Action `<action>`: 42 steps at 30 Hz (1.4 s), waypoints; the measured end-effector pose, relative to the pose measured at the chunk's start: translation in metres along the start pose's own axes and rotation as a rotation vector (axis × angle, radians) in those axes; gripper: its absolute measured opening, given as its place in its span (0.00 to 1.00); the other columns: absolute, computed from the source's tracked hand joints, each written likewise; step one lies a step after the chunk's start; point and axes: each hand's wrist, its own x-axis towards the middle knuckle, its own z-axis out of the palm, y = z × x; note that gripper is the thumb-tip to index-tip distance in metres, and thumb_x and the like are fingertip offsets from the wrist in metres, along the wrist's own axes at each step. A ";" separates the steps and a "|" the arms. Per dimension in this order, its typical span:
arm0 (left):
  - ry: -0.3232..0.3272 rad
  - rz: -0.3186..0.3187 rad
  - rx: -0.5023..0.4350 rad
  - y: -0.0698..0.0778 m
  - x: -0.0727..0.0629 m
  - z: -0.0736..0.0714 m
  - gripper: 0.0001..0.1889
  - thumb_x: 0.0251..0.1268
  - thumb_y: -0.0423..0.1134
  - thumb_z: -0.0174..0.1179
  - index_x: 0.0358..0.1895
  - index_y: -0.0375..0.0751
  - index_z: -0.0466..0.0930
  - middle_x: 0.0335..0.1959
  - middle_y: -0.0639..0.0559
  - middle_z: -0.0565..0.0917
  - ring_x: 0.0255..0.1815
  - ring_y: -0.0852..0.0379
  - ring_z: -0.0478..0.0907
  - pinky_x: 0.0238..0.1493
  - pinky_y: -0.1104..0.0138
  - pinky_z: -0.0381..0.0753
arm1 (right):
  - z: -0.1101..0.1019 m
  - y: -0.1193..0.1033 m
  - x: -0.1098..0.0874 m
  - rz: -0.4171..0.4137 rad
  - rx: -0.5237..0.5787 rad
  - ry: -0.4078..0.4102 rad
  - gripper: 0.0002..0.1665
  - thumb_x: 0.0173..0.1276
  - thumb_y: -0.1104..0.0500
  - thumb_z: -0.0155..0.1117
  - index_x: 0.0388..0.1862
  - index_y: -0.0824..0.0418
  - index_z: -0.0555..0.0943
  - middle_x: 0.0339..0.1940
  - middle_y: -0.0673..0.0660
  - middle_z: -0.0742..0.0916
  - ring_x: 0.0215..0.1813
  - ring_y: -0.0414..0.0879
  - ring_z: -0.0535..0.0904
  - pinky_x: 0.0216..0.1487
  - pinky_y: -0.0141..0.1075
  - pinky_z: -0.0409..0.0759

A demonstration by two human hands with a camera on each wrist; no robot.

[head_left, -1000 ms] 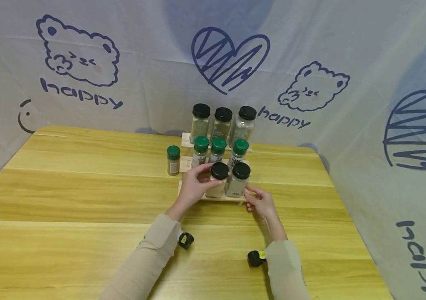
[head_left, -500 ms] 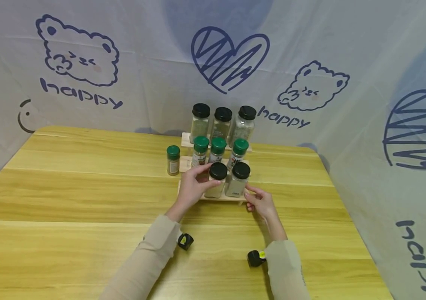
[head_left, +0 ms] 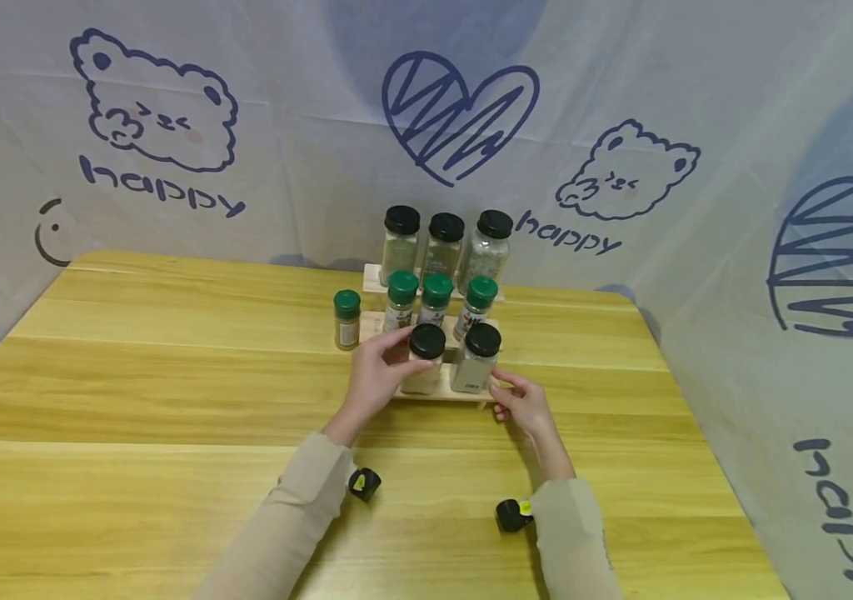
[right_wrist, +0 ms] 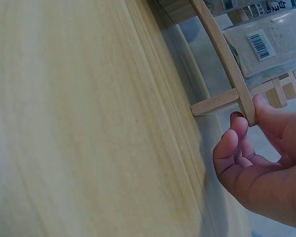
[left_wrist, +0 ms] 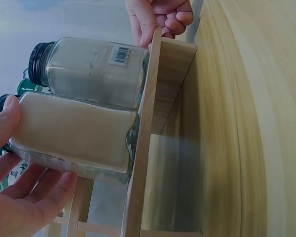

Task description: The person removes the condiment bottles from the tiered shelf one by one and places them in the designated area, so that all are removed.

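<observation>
A: Where's that square black-lidded glass jar (head_left: 421, 382)?
B: At the wooden rack's (head_left: 447, 388) front step, with the left hand's (head_left: 376, 379) thumb and fingers wrapped around it.
A: And the right hand (head_left: 526, 407)?
B: Pinching the rack's end, pretty narrow. A second square jar (head_left: 471, 374) stands just beside those fingers.
A: Beyond that?
B: Three green-capped spice bottles (head_left: 436, 292) behind the left fingers, three tall black-lidded jars (head_left: 442, 252) farther back, and a lone green-capped bottle (head_left: 347, 323) on the table (head_left: 172, 375), left of those fingers.
</observation>
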 end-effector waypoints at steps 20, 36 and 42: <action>0.017 -0.040 -0.011 0.005 -0.005 -0.023 0.26 0.43 0.28 0.68 0.51 0.29 0.75 0.49 0.38 0.77 0.46 0.47 0.75 0.44 0.64 0.78 | 0.000 -0.002 -0.001 0.038 -0.049 0.015 0.22 0.62 0.71 0.56 0.56 0.74 0.70 0.18 0.52 0.81 0.16 0.37 0.72 0.17 0.26 0.74; 0.068 -0.059 -0.021 0.003 -0.006 -0.044 0.27 0.43 0.26 0.68 0.52 0.27 0.73 0.49 0.34 0.76 0.49 0.45 0.74 0.43 0.67 0.77 | 0.001 -0.003 -0.003 0.029 -0.041 0.005 0.23 0.62 0.70 0.56 0.56 0.74 0.69 0.18 0.51 0.81 0.17 0.37 0.72 0.18 0.26 0.74; 0.084 -0.053 -0.006 0.007 -0.006 -0.050 0.27 0.43 0.26 0.67 0.52 0.27 0.73 0.48 0.35 0.76 0.48 0.45 0.74 0.44 0.66 0.77 | -0.006 0.015 0.008 -0.051 -0.007 -0.031 0.21 0.61 0.67 0.60 0.54 0.69 0.74 0.19 0.55 0.81 0.17 0.39 0.73 0.18 0.28 0.75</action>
